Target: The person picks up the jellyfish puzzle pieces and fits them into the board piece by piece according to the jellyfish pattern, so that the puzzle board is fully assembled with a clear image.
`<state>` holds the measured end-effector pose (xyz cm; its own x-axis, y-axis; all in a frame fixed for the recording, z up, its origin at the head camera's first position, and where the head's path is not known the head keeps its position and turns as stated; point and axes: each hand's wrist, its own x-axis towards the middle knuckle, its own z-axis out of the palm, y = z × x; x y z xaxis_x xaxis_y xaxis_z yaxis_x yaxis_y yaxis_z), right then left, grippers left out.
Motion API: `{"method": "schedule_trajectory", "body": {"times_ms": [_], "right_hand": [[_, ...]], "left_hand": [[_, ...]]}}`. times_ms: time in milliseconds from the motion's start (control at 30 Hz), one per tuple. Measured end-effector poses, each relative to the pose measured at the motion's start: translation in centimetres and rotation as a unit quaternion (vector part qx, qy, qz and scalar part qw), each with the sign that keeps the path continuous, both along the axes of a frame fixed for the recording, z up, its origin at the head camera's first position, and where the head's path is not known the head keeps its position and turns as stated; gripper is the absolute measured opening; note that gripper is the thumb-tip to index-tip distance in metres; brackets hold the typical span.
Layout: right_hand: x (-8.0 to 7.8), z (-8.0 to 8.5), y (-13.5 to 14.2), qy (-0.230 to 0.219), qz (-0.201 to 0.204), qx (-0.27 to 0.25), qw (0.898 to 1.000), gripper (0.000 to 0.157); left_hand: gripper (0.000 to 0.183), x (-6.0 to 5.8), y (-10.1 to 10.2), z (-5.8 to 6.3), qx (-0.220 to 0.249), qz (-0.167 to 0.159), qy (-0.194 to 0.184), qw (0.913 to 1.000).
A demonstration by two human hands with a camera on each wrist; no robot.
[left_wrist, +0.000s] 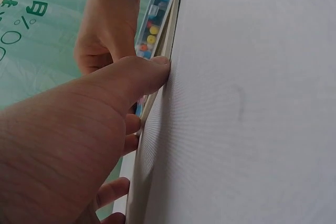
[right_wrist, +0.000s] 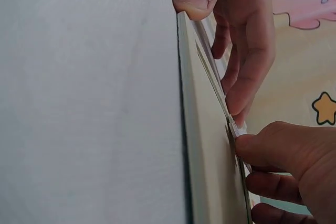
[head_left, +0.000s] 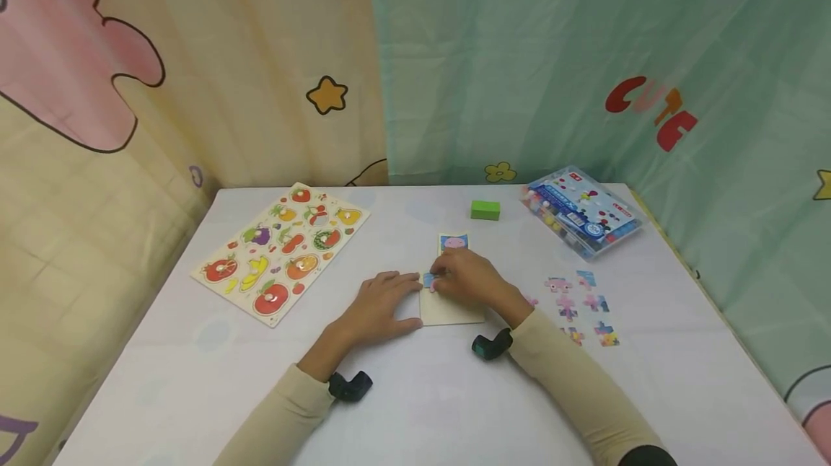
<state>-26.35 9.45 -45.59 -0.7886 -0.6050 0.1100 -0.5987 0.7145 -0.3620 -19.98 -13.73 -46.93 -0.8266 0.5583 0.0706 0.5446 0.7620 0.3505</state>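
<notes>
A small pale puzzle board [head_left: 451,313] lies in the middle of the white table. My left hand [head_left: 383,307] rests at its left side with fingers extended, and the thumb touches the near corner, as the right wrist view also shows. Bent over the board, my right hand [head_left: 469,277] pinches a blue and pink puzzle piece [head_left: 428,280] near the upper left corner. The right palm and fingers hide much of the board's top. Just beyond, a picture card [head_left: 454,242] with a pink figure on blue is partly covered by the right hand.
Several loose puzzle pieces [head_left: 607,335] lie right of the board, some behind the right forearm. A fruit puzzle board [head_left: 279,257] lies at the left. Toward the back are a green block [head_left: 485,210] and a clear case of beads [head_left: 584,210]. Curtains hang behind the table.
</notes>
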Motion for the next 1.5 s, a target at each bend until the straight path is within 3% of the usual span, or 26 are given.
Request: {"method": "schedule_trajectory", "body": {"times_ms": [333, 600, 867, 1100, 1267, 1500], "right_hand": [[0.3, -0.2, -0.1, 0.021, 0.014, -0.024, 0.999, 0.024], [0.4, -0.4, 0.0, 0.022, 0.009, -0.023, 0.999, 0.016], [0.0, -0.7, 0.5, -0.006, 0.021, -0.044, 0.999, 0.018], [-0.6, 0.1, 1.5, -0.059, 0.08, -0.041, 0.994, 0.035], [0.1, 1.2, 4.0, -0.064, 0.087, -0.061, 0.992, 0.042], [1.7, 2.9, 11.8, -0.068, -0.009, -0.072, 0.995, 0.04]], "left_hand": [[0.064, -0.1, -0.1, -0.3, -0.002, 0.006, 0.0, 1.0], [0.064, -0.1, 0.1, -0.4, -0.004, 0.006, 0.0, 1.0], [0.064, 0.0, 0.1, -0.4, 0.003, 0.004, 0.001, 1.0], [0.063, -0.1, 0.1, -0.4, 0.008, 0.0, 0.003, 1.0], [0.063, -0.1, 0.2, -0.6, 0.005, 0.001, -0.002, 1.0], [0.065, 0.2, 0.0, -0.5, -0.001, 0.008, -0.006, 0.9999]]}}
